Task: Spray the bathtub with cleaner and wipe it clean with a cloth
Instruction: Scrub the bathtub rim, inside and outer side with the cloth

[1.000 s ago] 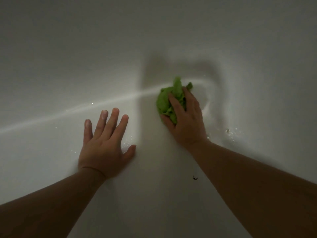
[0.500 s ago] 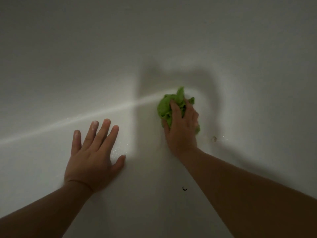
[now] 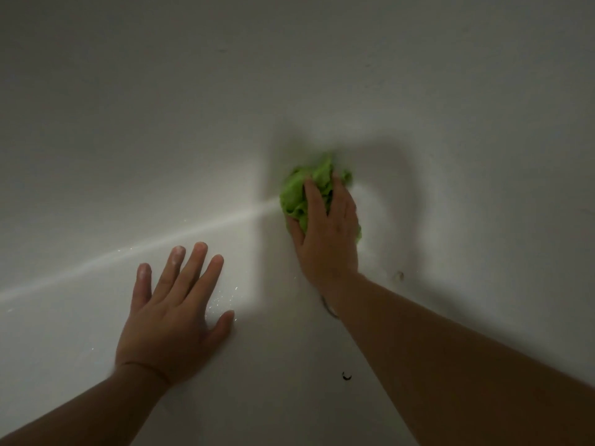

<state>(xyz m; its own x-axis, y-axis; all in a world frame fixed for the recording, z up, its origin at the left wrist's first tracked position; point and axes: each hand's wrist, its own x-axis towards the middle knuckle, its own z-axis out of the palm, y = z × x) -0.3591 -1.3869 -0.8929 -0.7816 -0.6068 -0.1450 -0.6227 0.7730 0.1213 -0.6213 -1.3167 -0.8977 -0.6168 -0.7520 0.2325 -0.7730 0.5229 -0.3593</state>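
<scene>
I am looking down into the dim white bathtub [image 3: 135,130]. A crumpled green cloth [image 3: 297,196] lies against the tub's curved surface right of centre. My right hand [image 3: 328,239] lies over the cloth and grips it, fingers dug into the bunched fabric, which shows past both sides of the hand. My left hand [image 3: 170,320] rests flat on the tub at lower left, fingers spread and straight, holding nothing. No spray bottle is in view.
A bright streak of light [image 3: 128,252] runs across the tub from the left edge to the cloth. Small droplets [image 3: 230,296] glint beside my left hand. A dark speck [image 3: 346,376] and a faint mark [image 3: 399,275] sit on the white surface.
My right hand has rubbed the cloth sideways and then a little farther up the tub surface. My left hand has stayed planted in the same spot.
</scene>
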